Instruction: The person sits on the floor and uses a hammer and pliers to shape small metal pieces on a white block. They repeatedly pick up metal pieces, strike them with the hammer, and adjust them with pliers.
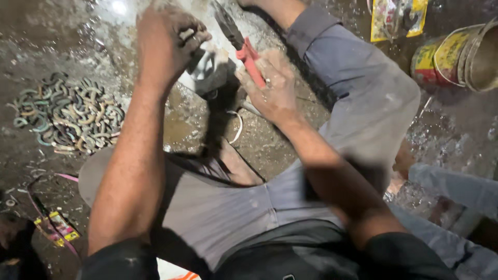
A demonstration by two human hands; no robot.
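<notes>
Now: both hands closed on work, over the lap.
Right hand [275, 85] grips red-handled pliers [239, 44]; left hand [168, 39] pinches small metal piece [188, 35]. Ring pile [67, 114] on floor, left.

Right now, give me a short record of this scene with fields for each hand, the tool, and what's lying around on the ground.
left hand: raised, closed on a small pale piece, partly blurred
right hand: gripping the red-handled pliers
pliers: dark jaws pointing up and away
pile of curved metal pieces: on the ground, on the left-hand side
tin can: lying on its side, upper right
ground: wet, dirty
</notes>
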